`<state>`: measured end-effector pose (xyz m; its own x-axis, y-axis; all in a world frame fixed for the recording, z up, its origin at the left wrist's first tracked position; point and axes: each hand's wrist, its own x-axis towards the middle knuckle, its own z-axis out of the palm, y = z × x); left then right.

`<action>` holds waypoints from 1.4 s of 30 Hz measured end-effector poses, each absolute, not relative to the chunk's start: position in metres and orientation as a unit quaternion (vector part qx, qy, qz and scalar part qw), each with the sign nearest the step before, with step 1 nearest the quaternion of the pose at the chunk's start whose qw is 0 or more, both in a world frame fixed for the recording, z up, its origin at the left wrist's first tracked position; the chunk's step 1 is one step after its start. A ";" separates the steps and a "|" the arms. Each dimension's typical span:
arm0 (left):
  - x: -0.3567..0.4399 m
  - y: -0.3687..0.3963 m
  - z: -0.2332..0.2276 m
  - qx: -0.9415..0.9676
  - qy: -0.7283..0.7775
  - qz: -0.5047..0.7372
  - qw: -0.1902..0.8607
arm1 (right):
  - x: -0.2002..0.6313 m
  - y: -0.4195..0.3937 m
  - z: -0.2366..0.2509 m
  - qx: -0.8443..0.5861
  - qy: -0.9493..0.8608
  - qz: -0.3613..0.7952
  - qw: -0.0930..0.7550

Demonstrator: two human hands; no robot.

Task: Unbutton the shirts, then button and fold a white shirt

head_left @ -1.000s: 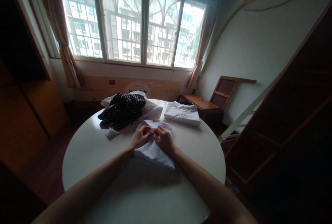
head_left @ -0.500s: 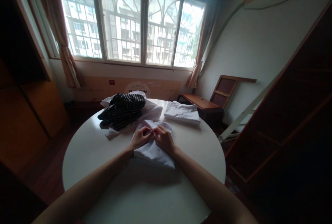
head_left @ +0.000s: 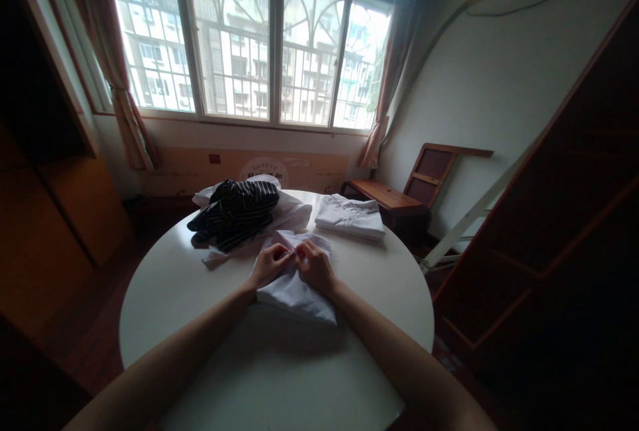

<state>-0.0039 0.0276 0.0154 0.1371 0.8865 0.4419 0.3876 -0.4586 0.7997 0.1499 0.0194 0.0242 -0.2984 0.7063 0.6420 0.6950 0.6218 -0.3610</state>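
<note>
A white, soft cotton folded shirt [head_left: 294,288] is pinched at its near-collar placket by the left hand [head_left: 269,265] and right hand [head_left: 314,267], fingertips closed on cloth. It is judged light, limp and crease-prone; hold is best taken at the edges, flat on the round white table [head_left: 174,285]

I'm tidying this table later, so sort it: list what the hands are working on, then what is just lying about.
In hand:
- white shirt, flat on the round table
- left hand and right hand, fingers pinching the cloth near its middle

Lying about:
- striped garment on a white heap
- folded white cloth
- wooden chair
</note>
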 end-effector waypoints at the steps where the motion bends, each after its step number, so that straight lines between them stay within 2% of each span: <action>1: -0.004 0.027 0.016 0.708 0.452 0.477 0.259 | 0.150 0.019 0.025 -0.434 -0.807 0.003 0.401; 10: -0.005 0.027 0.019 0.717 0.472 0.459 0.227 | 0.147 0.018 0.025 -0.419 -0.815 -0.018 0.400; 23: -0.005 0.034 0.015 0.715 0.420 0.471 0.299 | 0.148 0.022 0.019 -0.429 -0.790 0.049 0.436; 32: -0.005 0.028 0.024 0.711 0.409 0.468 0.329 | 0.149 0.026 0.019 -0.409 -0.771 0.155 0.464; 39: 0.004 0.022 0.018 0.771 0.371 0.447 0.262 | 0.162 0.047 0.014 -0.501 -0.647 0.214 0.534; 42: 0.008 0.017 0.020 0.751 0.381 0.470 0.263 | 0.171 0.054 0.013 -0.509 -0.607 0.204 0.575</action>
<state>0.0081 0.0170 0.0205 0.2672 0.8202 0.5057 0.3260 -0.5709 0.7535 0.1708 0.0538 0.0128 0.1805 0.8526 0.4903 0.3829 0.3983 -0.8335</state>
